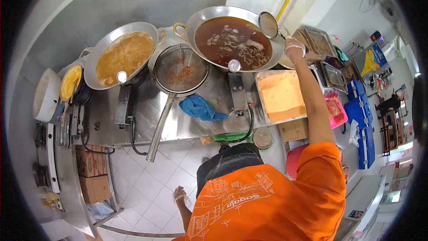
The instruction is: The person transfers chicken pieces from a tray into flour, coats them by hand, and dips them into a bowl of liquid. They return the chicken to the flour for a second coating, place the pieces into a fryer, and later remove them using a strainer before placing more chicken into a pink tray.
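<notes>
My right hand (pixel 294 47), in a clear glove, reaches out to the right rim of a big wok of dark oil (pixel 209 27) where pale pieces float. It grips the handle of a round mesh skimmer (pixel 269 24), held above the wok's right edge. My left hand (pixel 180 194), also gloved, hangs down by my side over the tiled floor, holding nothing, fingers loosely apart. My orange shirt fills the lower middle of the view.
On the steel counter (pixel 196 122) stand a second wok of orange-brown oil (pixel 122 53), a long-handled wire strainer (pixel 180 69), a blue cloth (pixel 200 108) and a tray of orange coating (pixel 281 96). Metal trays (pixel 318 40) and blue coolers (pixel 363 116) sit right; cardboard boxes (pixel 91 174) lie below left.
</notes>
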`<state>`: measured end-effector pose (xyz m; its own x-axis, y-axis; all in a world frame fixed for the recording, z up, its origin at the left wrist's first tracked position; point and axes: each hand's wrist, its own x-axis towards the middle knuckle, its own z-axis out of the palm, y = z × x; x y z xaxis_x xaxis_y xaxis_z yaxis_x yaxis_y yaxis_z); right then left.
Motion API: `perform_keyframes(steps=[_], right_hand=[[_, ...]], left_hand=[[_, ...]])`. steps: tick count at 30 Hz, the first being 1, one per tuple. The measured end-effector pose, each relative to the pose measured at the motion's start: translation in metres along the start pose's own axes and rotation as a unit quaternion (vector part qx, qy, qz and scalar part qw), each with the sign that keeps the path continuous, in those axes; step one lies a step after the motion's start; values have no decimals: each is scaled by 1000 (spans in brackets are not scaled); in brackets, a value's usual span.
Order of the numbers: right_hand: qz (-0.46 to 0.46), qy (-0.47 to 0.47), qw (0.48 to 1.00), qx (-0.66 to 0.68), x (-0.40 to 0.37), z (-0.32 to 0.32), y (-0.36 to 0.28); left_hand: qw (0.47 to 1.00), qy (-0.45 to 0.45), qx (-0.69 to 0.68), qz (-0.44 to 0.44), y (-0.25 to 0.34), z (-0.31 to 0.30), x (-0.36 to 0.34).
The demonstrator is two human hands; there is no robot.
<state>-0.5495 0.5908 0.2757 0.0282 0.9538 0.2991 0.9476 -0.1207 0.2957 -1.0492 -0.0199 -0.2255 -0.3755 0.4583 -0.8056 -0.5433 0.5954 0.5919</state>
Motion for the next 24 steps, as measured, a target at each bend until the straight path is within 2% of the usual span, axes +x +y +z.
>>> perform_keyframes(steps=[2, 3, 4, 5, 6, 8, 9, 10, 11, 12, 13, 15, 16, 17, 18, 19, 20, 21, 22, 23, 24], right_hand=[[-6, -14, 1000, -22, 11, 27, 6], [-69, 4, 998, -7, 16, 46, 9], [-131, 20, 991, 9, 22, 73, 13], [-168, 83, 979, 79, 25, 116, 20], [-171, 82, 978, 82, 24, 115, 13], [-238, -58, 969, 39, 21, 106, -5], [-261, -6, 961, 88, 17, 110, -14], [-261, -3, 961, 87, 9, 98, -22], [-371, 64, 922, -95, -2, 77, -32], [-462, 126, 835, -271, -6, 64, -40], [-461, 128, 835, -271, -1, 68, -44], [-551, 11, 831, -80, 4, 66, -57], [-552, 12, 830, -79, 0, 59, -63], [-444, -87, 886, 106, -7, 51, -67], [-311, -182, 888, 284, -11, 42, -71], [-346, -163, 886, 261, -4, 63, -76], [-353, -163, 884, 261, -6, 60, -78], [-294, -229, 825, 425, -15, 51, -80], [-224, -290, 735, 571, -20, 46, -82], [-191, -326, 668, 641, -18, 54, -86], [-197, -327, 666, 640, -20, 43, -89]], left_hand=[[997, 6, 28, 68, -8, -7, -16], [994, 44, 104, -8, -7, -9, -22], [985, 52, 162, -21, -7, -10, -31], [974, 50, 220, -8, -10, -10, -37], [954, 44, 295, 19, -14, -12, -43], [915, 28, 399, 54, -22, -6, -52], [905, 24, 421, 61, -24, 0, -53], [897, 20, 436, 67, -25, 8, -56], [893, 16, 444, 70, -25, 16, -57], [892, 13, 445, 74, -24, 23, -57], [892, 12, 445, 83, -22, 31, -56], [890, 7, 441, 114, -15, 45, -48], [886, 5, 437, 152, -8, 51, -40], [887, 1, 421, 192, -2, 58, -32], [886, -2, 398, 239, 9, 64, -26], [927, 2, 312, 209, 18, 73, -19], [976, 15, 178, 124, 24, 74, 1], [998, 28, 38, 38, 24, 76, 22], [996, 52, 44, 52, 41, 85, 17], [991, 26, 39, 126, 51, 87, 14], [979, 0, 36, 201, 58, 87, 11]])
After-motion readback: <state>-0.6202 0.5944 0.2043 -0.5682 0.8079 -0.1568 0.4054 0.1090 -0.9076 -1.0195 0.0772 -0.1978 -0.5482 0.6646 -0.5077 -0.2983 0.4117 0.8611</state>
